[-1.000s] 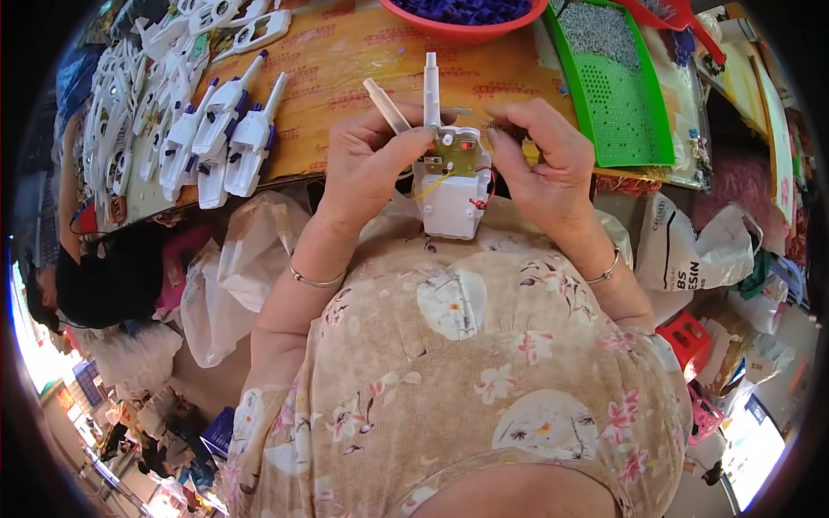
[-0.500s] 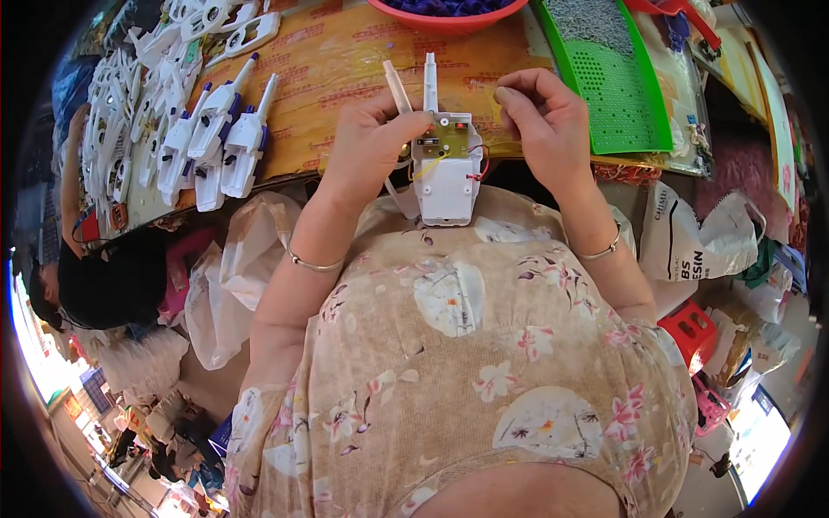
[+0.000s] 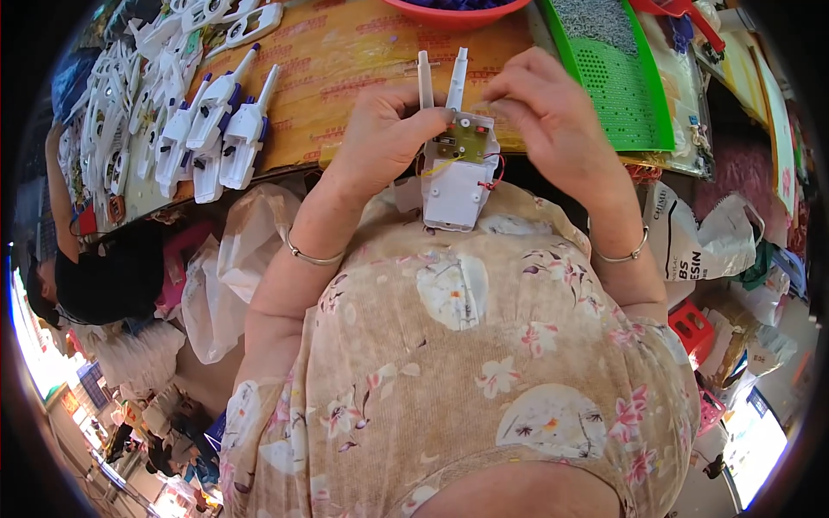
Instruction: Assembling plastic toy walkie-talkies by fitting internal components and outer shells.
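Note:
My left hand (image 3: pixel 389 134) is closed around an open white plastic toy walkie-talkie shell (image 3: pixel 453 200) with a long antenna stub pointing away from me. Inside its upper part sits a yellow-green circuit board (image 3: pixel 468 145), with thin red and yellow wires at its sides. A second pale antenna-shaped piece (image 3: pixel 425 79) rises beside the first, at the same hand; its lower part is largely hidden. My right hand (image 3: pixel 557 125) is at the shell's upper right corner, thumb and fingers pinched together. Whatever lies between those fingertips is too small to make out.
Several white-and-purple walkie-talkie bodies (image 3: pixel 207 129) lie at the table's left, before a heap of white plastic parts (image 3: pixel 117 112). A green tray (image 3: pixel 661 129) of small metal pieces is on the right. A red basin (image 3: pixel 458 15) stands at the back. Another person's arm (image 3: pixel 59 186) reaches in at far left.
The shell has shifted right and tilted slightly, with my left hand moving along. My right hand has come closer, its fingertips now at the shell's upper corner.

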Motion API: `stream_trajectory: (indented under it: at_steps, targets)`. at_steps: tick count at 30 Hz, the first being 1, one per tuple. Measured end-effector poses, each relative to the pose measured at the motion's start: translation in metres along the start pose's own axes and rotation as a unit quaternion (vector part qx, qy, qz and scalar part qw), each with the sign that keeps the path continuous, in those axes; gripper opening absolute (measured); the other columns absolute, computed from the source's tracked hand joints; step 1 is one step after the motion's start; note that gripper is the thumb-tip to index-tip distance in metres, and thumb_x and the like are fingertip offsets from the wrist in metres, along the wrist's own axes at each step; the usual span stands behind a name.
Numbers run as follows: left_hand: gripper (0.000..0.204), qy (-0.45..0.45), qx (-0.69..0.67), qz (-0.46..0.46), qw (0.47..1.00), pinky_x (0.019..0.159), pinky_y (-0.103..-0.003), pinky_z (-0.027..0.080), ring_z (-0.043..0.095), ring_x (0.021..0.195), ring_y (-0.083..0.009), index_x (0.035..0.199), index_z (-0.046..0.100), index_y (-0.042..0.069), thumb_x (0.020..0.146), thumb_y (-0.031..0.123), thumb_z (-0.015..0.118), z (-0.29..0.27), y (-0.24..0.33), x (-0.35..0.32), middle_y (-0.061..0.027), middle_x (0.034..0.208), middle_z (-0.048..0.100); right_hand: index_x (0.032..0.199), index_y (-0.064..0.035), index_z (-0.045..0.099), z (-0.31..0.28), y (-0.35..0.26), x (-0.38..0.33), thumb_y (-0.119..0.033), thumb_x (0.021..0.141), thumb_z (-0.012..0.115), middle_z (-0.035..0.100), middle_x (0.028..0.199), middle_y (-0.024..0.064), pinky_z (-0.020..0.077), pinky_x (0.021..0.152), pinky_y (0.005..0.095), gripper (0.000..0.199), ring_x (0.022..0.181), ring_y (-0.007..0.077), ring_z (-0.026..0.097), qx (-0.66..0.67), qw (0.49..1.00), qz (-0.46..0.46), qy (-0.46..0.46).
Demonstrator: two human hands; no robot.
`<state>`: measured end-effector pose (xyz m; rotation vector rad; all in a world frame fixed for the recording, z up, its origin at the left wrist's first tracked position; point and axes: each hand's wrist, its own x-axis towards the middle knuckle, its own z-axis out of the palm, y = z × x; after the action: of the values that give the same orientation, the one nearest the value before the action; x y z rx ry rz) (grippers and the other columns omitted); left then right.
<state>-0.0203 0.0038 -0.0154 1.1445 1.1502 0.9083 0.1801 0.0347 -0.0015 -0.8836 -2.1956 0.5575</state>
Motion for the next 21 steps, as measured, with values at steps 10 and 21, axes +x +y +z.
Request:
stream_trajectory:
  at_steps: [10, 21]
  targets:
    - [0.019, -0.013, 0.004, -0.001, 1.000, 0.058, -0.021, 0.043, 0.053, 0.065, -0.0049, 0.085, 0.068, -0.001, 0.079, 0.012, 0.056, 0.007, 0.002, -0.001, -0.0006, 0.074, 0.064, 0.096, -0.0004, 0.057, -0.009, 0.010, 0.006, -0.003, 0.085, 0.054, 0.057, 0.079, 0.0006, 0.0417, 0.062, 0.0196, 0.011, 0.067, 0.0054, 0.050, 0.411, 0.887, 0.198, -0.071]
    - [0.022, -0.051, -0.027, 0.001, 0.998, 0.065, -0.022, 0.045, 0.056, 0.073, -0.0070, 0.093, 0.065, -0.002, 0.080, 0.010, 0.051, 0.009, 0.011, -0.006, -0.0022, 0.083, 0.064, 0.102, -0.0009, 0.058, 0.005, 0.011, 0.006, -0.006, 0.085, 0.059, 0.061, 0.078, 0.0028, 0.0433, 0.050, 0.0169, 0.017, 0.057, 0.0054, 0.053, 0.505, 0.826, 0.251, -0.018]
